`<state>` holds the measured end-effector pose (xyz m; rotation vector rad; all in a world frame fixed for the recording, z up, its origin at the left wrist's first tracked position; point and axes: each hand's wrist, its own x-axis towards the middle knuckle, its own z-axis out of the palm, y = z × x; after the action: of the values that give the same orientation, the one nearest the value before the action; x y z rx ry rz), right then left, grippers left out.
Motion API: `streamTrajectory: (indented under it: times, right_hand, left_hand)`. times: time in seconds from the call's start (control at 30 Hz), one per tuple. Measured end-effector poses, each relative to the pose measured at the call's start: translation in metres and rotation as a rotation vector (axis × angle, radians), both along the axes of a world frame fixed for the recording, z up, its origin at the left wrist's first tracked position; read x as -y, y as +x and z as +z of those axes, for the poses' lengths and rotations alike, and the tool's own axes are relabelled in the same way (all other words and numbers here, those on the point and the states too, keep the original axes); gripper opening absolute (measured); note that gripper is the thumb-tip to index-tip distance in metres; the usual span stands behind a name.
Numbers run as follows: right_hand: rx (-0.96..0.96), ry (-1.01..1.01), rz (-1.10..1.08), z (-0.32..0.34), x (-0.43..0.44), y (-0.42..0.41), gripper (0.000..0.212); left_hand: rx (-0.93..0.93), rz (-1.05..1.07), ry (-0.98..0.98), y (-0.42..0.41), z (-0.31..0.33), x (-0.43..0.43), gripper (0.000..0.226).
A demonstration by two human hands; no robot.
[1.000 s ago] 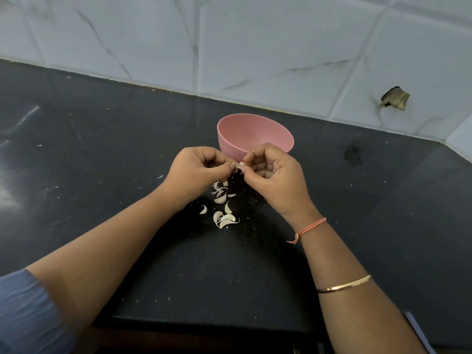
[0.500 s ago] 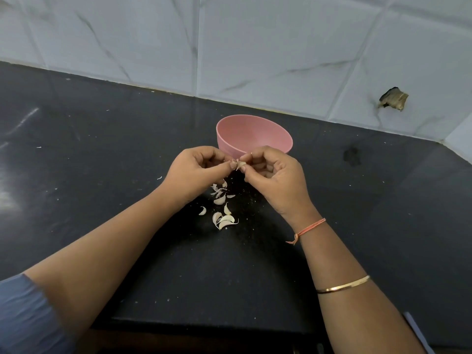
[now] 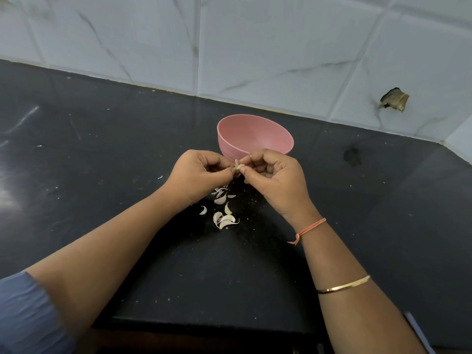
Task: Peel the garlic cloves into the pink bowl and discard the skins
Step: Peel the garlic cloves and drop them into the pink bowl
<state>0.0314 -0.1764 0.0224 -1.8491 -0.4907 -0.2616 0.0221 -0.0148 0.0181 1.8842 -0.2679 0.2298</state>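
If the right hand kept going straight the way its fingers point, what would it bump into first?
Its fingers point left, so the right hand would most likely push the garlic clove it pinches into the left hand, which also holds that clove. The pink bowl sits behind them, out of that line, though depth is unclear.

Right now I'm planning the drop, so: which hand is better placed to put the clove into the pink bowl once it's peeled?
Probably the right hand. It sits directly in front of the pink bowl, nearly under its rim, and pinches the garlic clove together with the left hand, which lies further to the bowl's left.
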Motion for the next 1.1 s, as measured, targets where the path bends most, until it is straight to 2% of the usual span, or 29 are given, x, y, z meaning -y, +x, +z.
streamTrajectory:
  times: [0.3,0.5,0.77,1.1]
  right_hand:
    - [-0.151,0.130,0.066,0.0052,-0.0008,-0.0031,0.018]
    - [-0.042,-0.020,-0.044,0.0024,-0.0001,-0.0013,0.018]
    - [-0.101,-0.023,-0.038,0.0016,0.0014,-0.0014,0.008]
    - [-0.264,0.204,-0.017,0.0067,-0.0001,-0.0022,0.011]
  left_hand:
    - [0.015,0.008,0.021,0.0006,-0.0002,-0.0012,0.015]
    - [0.020,0.001,0.007,0.0005,0.0002,-0.0006,0.017]
    - [0.031,-0.020,0.023,0.0007,-0.0003,-0.0009,0.016]
    - [0.010,0.010,0.008,0.0023,-0.0015,-0.0014,0.018]
